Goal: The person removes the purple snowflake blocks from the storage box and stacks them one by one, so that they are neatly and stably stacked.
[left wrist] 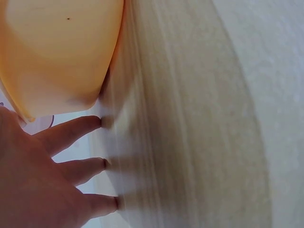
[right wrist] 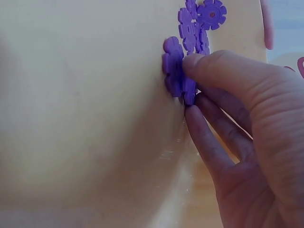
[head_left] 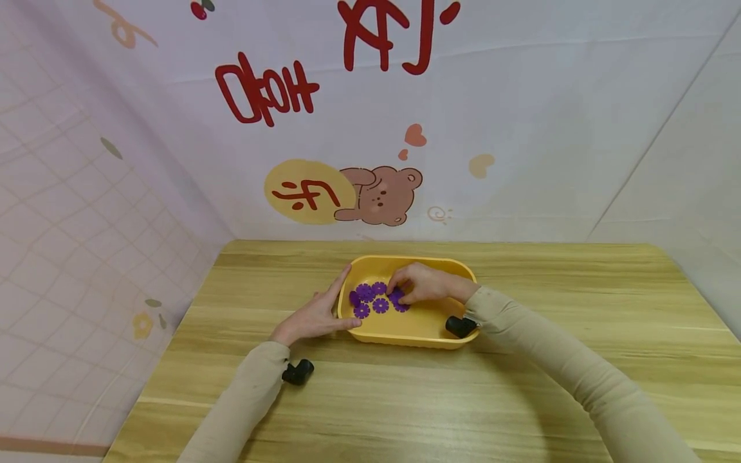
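Inside a yellow plastic bin (head_left: 428, 326), several purple notched snowflake discs (head_left: 380, 305) lie toward the left end. My right hand (head_left: 425, 283) reaches into the bin and pinches a purple snowflake disc (right wrist: 189, 88) between thumb and fingertips, among others close by. Spread along the bin's left end is my left hand (head_left: 315, 316), its thumb over the near rim. From the left wrist view, the left hand's straight fingers (left wrist: 71, 135) stand beside the bin's outer wall (left wrist: 61, 71), with fingertips at the tabletop.
The bin stands on a wood-grain table (head_left: 405, 399) near its back edge. Behind it hangs a pale printed cloth (head_left: 521, 128) with a bear and red characters. Black wrist devices (head_left: 298, 372) sit at both sleeves.
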Demonstrator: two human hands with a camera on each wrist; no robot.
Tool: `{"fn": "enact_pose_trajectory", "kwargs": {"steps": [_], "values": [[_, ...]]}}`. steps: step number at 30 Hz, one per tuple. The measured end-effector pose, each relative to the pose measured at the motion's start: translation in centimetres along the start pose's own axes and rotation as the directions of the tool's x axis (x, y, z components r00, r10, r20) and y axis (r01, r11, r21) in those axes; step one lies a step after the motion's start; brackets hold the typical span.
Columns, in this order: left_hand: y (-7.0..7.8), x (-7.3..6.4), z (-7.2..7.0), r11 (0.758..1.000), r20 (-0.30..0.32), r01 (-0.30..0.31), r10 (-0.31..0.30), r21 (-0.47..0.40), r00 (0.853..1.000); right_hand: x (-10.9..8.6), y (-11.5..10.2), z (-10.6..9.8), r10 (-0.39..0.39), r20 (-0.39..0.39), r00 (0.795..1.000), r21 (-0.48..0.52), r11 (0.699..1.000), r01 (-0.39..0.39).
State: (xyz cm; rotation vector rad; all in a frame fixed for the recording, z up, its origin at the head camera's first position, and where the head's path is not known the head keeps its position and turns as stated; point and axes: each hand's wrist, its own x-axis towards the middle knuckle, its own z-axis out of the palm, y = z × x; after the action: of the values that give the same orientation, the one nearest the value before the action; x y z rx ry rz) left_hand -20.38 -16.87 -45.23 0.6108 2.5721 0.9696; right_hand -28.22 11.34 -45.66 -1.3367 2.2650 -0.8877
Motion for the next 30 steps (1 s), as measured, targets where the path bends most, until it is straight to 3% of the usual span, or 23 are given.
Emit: {"fn": "enact_pose_trajectory", "kwargs": {"steps": [16,30], "values": [[0.2,0.0,0.1,1.000,-0.002,0.019,-0.019,-0.004,1.000,-0.1,0.0,0.1,0.041,-0.031,0.999,0.109,0.993,-0.037],[0.1,0.0,0.3,1.000,-0.010,0.012,-0.012,-0.012,1.000,-0.2,-1.3,-0.7,-0.013,-0.126,0.992,0.103,0.994,0.026]]}}
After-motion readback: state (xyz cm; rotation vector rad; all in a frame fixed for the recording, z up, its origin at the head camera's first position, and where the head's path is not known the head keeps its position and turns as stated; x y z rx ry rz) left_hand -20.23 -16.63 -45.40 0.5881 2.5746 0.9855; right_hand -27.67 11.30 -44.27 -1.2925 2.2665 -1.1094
